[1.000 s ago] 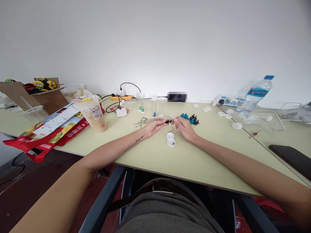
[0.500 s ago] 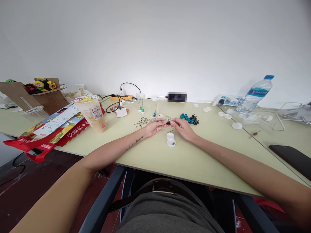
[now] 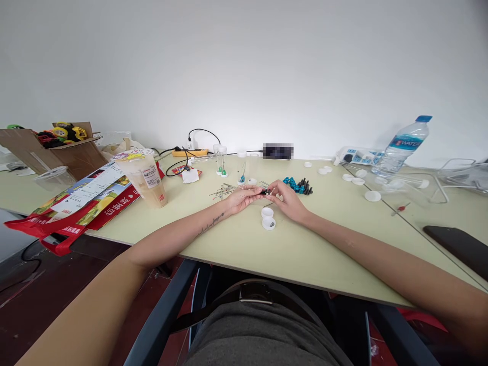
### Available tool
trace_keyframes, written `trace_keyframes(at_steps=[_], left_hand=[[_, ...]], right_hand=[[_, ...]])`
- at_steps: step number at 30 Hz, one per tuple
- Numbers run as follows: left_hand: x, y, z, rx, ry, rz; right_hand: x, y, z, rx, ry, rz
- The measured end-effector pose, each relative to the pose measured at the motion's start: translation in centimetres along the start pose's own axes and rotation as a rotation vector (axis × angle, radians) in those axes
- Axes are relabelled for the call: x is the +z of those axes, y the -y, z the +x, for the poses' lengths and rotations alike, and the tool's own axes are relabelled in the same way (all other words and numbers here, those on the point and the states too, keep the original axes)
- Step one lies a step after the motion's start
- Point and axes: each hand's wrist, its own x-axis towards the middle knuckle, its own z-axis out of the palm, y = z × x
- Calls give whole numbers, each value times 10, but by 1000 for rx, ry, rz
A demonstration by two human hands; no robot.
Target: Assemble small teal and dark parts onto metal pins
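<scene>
My left hand (image 3: 241,197) and my right hand (image 3: 285,199) meet over the pale green table (image 3: 236,239), fingertips pinching a small black part (image 3: 264,191) between them. Just below the hands lie two white caps (image 3: 268,218), one with dark bits in it. Behind my right hand sits a heap of blue and black small parts (image 3: 298,186). A scatter of thin metal pins (image 3: 223,191) lies behind my left hand, near clear tubes (image 3: 220,161) standing upright.
A milk-tea cup (image 3: 147,178) stands on a red bag (image 3: 72,208) at the left, with a cardboard box of toys (image 3: 57,142) behind. At the right are a water bottle (image 3: 402,145), a power strip (image 3: 358,156), loose white caps (image 3: 358,180) and a black phone (image 3: 457,244).
My right hand has shifted slightly left and closed in on the black part; the left hand has hardly moved.
</scene>
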Motion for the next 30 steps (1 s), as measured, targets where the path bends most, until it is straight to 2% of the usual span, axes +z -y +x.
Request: trace_keyframes(at_steps=[7, 14, 22, 26, 30], left_hand=[[-1, 1, -1, -24, 51, 49], [-2, 1, 1, 24, 31, 29], [-1, 1, 0, 28, 47, 5], [-2, 2, 1, 2, 33, 8], [-2, 2, 2, 29, 19, 7]], right_hand=[[-2, 1, 1, 71, 106, 11], [-3, 5, 0, 90, -49, 8], [-1, 7, -1, 40, 1, -60], [-2, 6, 0, 41, 81, -46], [-3, 6, 0, 57, -3, -56]])
